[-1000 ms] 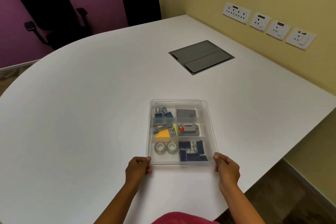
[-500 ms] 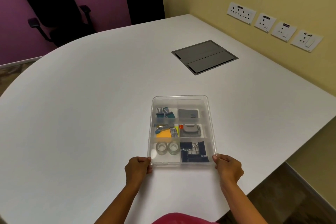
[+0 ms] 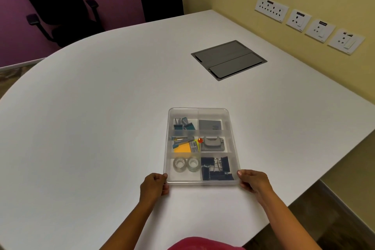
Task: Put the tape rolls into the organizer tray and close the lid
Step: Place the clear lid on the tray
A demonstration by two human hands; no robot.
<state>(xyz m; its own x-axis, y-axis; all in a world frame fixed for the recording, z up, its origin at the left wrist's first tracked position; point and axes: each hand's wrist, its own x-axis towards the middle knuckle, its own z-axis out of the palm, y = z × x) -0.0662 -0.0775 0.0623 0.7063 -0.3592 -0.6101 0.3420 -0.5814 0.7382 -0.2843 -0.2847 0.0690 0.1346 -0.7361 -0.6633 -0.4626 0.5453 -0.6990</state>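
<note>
A clear plastic organizer tray [image 3: 233, 128] with a clear lid lying flat on top sits on the white table in front of me. Two clear tape rolls [image 3: 185, 164] lie side by side in its near left compartment. Black binder clips [image 3: 216, 168] fill the near right compartment. My left hand [image 3: 153, 185] grips the tray's near left corner, fingers curled. At the near right corner, my right hand [image 3: 252, 182] holds on with its thumb on the lid's edge.
Other compartments hold blue clips [image 3: 183, 124], a stapler with yellow sticky notes [image 3: 183, 144], a grey card [image 3: 210, 125] and a grey device [image 3: 212, 144]. A grey cable hatch [image 3: 228, 60] is set into the table beyond. Two black chairs [image 3: 60, 6] stand at the far side; wall sockets [image 3: 308, 24] right.
The lid has settled flat onto the tray. Both hands stay at the near corners; the tray has shifted only slightly in view.
</note>
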